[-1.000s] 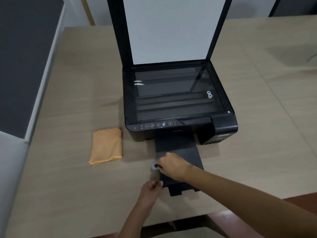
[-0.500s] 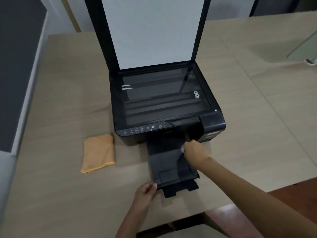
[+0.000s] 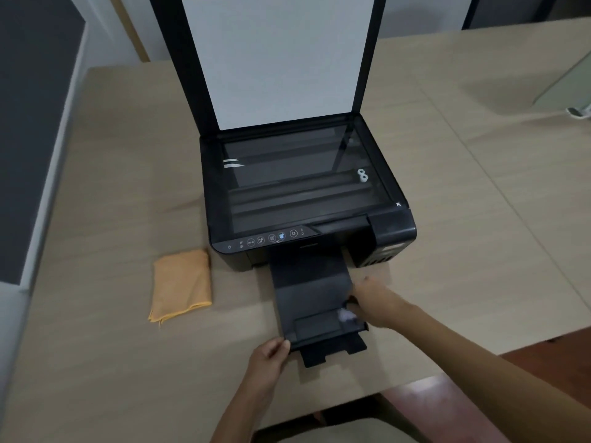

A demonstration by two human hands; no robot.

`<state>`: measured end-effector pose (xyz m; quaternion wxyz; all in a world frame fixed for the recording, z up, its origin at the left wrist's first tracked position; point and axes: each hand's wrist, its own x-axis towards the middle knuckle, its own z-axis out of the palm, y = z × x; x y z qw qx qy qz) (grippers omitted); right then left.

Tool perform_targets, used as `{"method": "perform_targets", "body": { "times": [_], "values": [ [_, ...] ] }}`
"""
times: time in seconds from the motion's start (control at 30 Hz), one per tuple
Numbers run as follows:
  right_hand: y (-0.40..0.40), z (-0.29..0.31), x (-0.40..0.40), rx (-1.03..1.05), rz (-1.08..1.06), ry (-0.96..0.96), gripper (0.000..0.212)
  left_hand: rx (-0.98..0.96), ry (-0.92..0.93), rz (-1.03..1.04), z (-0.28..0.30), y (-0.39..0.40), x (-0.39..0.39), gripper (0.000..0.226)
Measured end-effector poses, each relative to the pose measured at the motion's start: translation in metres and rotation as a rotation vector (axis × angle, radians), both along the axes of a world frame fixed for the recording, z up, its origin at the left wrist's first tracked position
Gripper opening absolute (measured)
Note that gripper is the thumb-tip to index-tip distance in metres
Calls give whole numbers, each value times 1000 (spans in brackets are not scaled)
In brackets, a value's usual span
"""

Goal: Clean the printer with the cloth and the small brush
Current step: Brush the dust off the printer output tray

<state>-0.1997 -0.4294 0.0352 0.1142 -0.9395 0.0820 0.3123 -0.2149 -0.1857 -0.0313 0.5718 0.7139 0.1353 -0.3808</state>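
A black printer (image 3: 393,228) stands on the table with its scanner lid (image 3: 275,59) raised upright and the glass bare. Its black output tray (image 3: 307,292) is pulled out toward me. My right hand (image 3: 374,302) is closed on a small brush whose pale tip (image 3: 345,314) rests on the tray's right front part. My left hand (image 3: 268,356) grips the tray's front left corner. A folded orange cloth (image 3: 180,286) lies flat on the table left of the tray, apart from both hands.
The wooden table (image 3: 479,219) extends to the right and behind the printer. Its front edge runs just below my hands. A dark panel (image 3: 32,139) stands past the table's left edge. A pale object (image 3: 572,81) sits at the far right.
My right hand with the brush has moved across the tray, from its left side to its right and then toward the front right corner. My left hand has closed on the tray's front corner.
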Motion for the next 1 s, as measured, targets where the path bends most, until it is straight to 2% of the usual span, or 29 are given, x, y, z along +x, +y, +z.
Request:
{"method": "perform_targets", "body": {
  "times": [0.1,0.17,0.3,0.33,0.4,0.47,0.53,0.57,0.67,0.7,0.77,0.87,0.9,0.93,1.0],
  "values": [
    [16,-2,42,50,-239,-289,28,-3,19,6,0,1,-3,16],
    [40,-2,62,70,-212,-341,28,-11,28,12,2,4,-5,19],
    [96,-2,36,245,225,-136,26,-28,46,23,6,2,-1,18],
    [97,0,24,283,280,-93,25,-37,51,27,6,1,0,18],
    [78,4,6,243,170,-63,21,-34,39,5,5,2,-3,18],
    [42,1,-9,40,-41,-52,21,-24,33,0,4,3,-5,15],
    [22,1,-19,-119,-125,-30,23,-12,47,17,2,4,-6,14],
    [29,1,-19,-81,-122,-44,23,-4,47,19,0,5,-5,16],
    [86,-1,-20,261,-34,-62,24,-30,35,6,0,6,-2,21],
    [96,-3,-23,308,-33,-67,25,-44,40,1,0,6,-2,23],
    [81,1,-20,142,-148,-117,25,-28,50,-18,0,5,-2,24],
    [35,7,-22,-156,-328,-40,32,-2,57,-25,-3,5,-2,23],
    [35,9,-22,-156,-312,-25,33,-2,49,-28,-3,5,-2,21],
    [46,14,-19,-67,-290,-25,33,-7,43,-24,-2,5,-3,19],
    [87,17,-20,223,-209,51,35,-35,37,-14,1,4,-1,18]
  ]
}}
